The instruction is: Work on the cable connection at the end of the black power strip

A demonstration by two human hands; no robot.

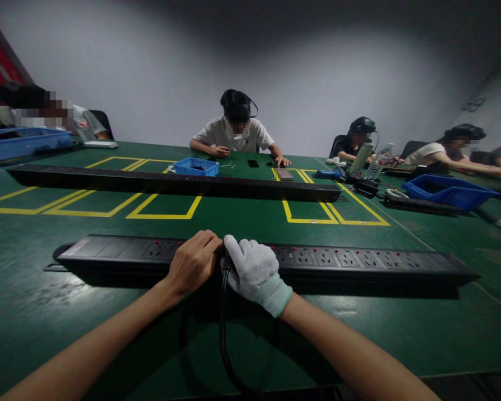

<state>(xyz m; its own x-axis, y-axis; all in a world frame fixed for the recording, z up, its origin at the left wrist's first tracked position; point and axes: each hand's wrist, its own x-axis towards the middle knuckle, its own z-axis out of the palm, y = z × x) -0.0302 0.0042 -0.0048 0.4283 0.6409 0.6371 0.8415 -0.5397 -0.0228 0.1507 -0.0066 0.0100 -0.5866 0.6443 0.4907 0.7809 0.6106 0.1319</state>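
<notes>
A long black power strip [342,257] lies across the green table in front of me, with a row of sockets and small red lights facing up. My right hand [253,273], in a pale glove with a mint cuff, is closed around a black plug [226,263] at the strip's middle. From it a black power cord [222,328] hangs toward me and past the table edge. My bare left hand [195,257] is over the strip just left of the plug, its fingers curled and touching the gloved fingers. What lies beneath those fingers is hidden, as is the plug's front end.
A second black power strip [171,182] lies farther off, across yellow tape outlines [162,217]. Blue bins [196,166] stand beyond it and to the right [448,191]. A clear bottle [379,161] stands at the right. Several people sit around the table, one person [237,131] directly opposite.
</notes>
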